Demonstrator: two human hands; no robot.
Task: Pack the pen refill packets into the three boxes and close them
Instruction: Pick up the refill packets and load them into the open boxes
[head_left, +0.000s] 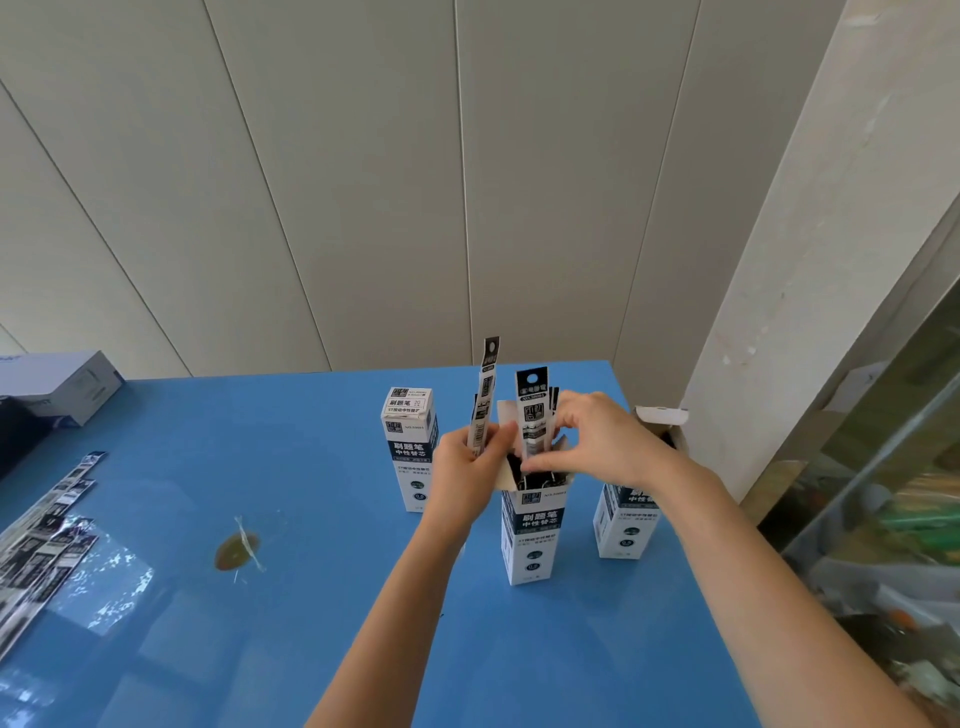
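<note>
The pen refill packets are looking light, thin and bendy: narrow glossy sleeves with a printed header, likely slippery and apt to buckle if pushed from the top. I judge they are best pinched low on the sleeve, close to the box mouth, and fed straight down so they are not catching on the flaps.

The left hand (467, 465) is gripping a single packet (484, 402) between thumb and curled fingers, holding it upright just left of the middle box (532, 535), whose top is standing open. The right hand (597, 441) is reaching over that opening with fingers curled, pinching the standing packets (532, 410) that are poking up out of the box, seemingly gathering them to make room.

The closed box (410, 452) is standing farther back on the left, and the right box (623, 522) is standing with its flap up, partly hidden behind the right wrist. More loose packets (47, 535) are lying at the left edge of the blue table (311, 597), well apart from the boxes.
</note>
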